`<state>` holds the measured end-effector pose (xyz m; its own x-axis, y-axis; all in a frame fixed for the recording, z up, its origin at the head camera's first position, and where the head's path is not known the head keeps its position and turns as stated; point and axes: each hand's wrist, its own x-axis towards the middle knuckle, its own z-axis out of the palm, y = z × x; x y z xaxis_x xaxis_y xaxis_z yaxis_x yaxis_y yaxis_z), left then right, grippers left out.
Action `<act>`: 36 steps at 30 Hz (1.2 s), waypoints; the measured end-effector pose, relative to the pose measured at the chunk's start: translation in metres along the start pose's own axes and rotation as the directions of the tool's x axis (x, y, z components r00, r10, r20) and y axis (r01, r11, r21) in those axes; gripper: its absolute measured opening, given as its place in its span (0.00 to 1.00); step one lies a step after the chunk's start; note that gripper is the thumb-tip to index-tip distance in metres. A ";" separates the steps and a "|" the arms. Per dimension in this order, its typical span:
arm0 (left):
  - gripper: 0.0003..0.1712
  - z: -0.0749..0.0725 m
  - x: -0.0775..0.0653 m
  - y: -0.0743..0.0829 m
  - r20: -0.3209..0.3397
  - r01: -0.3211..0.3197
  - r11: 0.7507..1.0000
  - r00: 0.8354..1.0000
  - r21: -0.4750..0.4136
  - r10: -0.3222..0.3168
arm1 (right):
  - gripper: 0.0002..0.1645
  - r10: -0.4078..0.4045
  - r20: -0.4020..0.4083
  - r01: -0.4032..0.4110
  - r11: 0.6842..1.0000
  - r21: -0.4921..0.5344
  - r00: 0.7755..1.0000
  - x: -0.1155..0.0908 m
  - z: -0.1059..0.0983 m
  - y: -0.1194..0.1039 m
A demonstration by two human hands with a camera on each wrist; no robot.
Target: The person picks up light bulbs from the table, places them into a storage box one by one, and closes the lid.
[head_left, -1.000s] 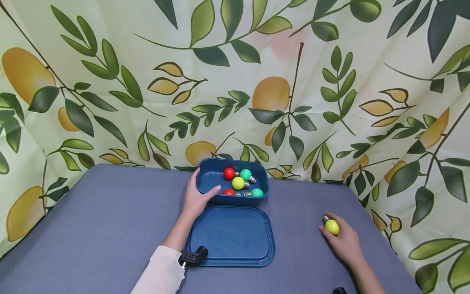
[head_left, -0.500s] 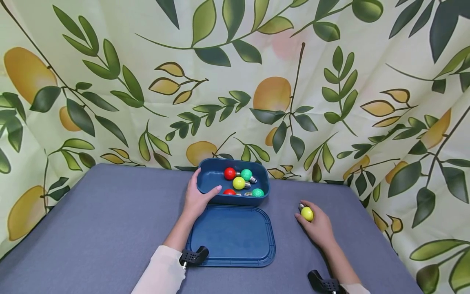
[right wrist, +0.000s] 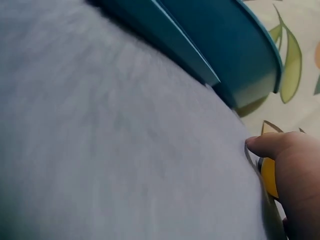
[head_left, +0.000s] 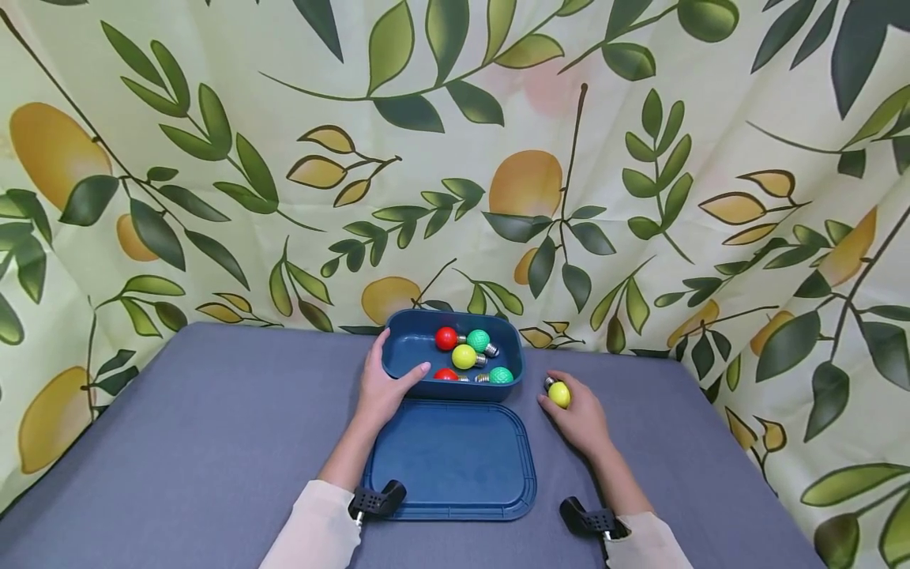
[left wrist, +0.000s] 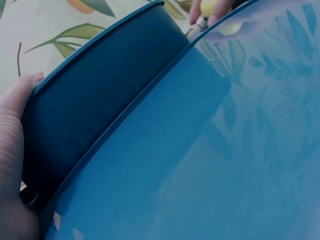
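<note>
A dark blue box (head_left: 392,357) stands at the back of the table with red, green and yellow light bulbs lying in it. My left hand (head_left: 382,387) grips its left end, thumb at the front rim and fingers along the left side. In the left wrist view, the thumb (left wrist: 12,112) touches the rim of the box (left wrist: 110,95). Right of the box, my right hand (head_left: 579,412) holds a yellow light bulb (head_left: 559,394) between thumb and fingers, its metal base turned up and left. The right wrist view shows this bulb (right wrist: 269,176) mostly hidden behind the hand.
A flat blue lid (head_left: 451,462) lies on the grey tablecloth (head_left: 235,442) just in front of the box. Behind the table hangs a cloth (head_left: 455,158) printed with leaves and fruit. Each wrist wears a black camera mount.
My right hand has moved left and toward the back with the yellow light bulb, from the right side of the table to beside the box. The left hand has stayed on the box.
</note>
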<state>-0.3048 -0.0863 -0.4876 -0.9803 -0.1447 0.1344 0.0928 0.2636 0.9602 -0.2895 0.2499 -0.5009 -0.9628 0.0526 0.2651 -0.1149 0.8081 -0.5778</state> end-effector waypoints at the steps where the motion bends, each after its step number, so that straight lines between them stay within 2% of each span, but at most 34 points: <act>1: 0.55 0.000 -0.001 -0.001 -0.001 0.002 1.000 1.000 0.001 -0.002 | 0.31 0.005 0.007 -0.005 1.000 0.002 1.000 0.002 0.002 -0.002; 5: 0.54 0.002 -0.004 -0.001 0.003 0.007 1.000 1.000 0.007 -0.007 | 0.32 0.021 0.033 -0.021 1.000 0.005 0.999 0.005 0.005 -0.005; 9: 0.55 0.004 -0.006 0.001 0.006 0.010 1.000 1.000 -0.004 -0.010 | 0.33 -0.008 0.057 0.006 1.000 0.029 0.998 0.003 0.002 -0.004; 13: 0.55 0.005 -0.004 0.002 0.009 -0.002 1.000 1.000 -0.004 0.002 | 0.31 -0.074 0.086 0.064 0.992 0.106 0.994 0.000 -0.005 -0.003; 20: 0.55 0.003 0.000 0.003 -0.009 -0.008 1.000 1.000 0.012 0.008 | 0.28 -0.134 0.142 0.099 0.968 0.229 0.981 0.004 -0.010 -0.002; 24: 0.55 0.002 -0.001 0.003 -0.001 -0.003 1.000 1.000 0.013 0.003 | 0.27 -0.142 0.122 0.114 0.971 0.210 0.982 0.005 -0.008 0.000; 31: 0.54 0.001 0.000 0.001 -0.008 0.005 1.000 1.000 0.009 -0.005 | 0.31 -0.095 0.096 0.084 0.990 0.115 0.991 0.007 0.001 0.000; 33: 0.54 0.001 0.000 0.000 -0.008 0.008 1.000 1.000 0.012 -0.008 | 0.32 -0.107 0.096 0.098 0.991 0.093 0.990 0.007 0.002 0.000; 36: 0.54 0.001 0.000 0.000 -0.007 0.010 1.000 1.000 0.016 -0.010 | 0.28 -0.153 0.098 0.140 0.982 0.129 0.983 0.006 0.001 -0.001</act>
<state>-0.3052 -0.0858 -0.4877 -0.9799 -0.1538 0.1269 0.0804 0.2777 0.9573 -0.2956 0.2493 -0.4992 -0.9531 -0.1291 0.2738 -0.2791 0.7251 -0.6296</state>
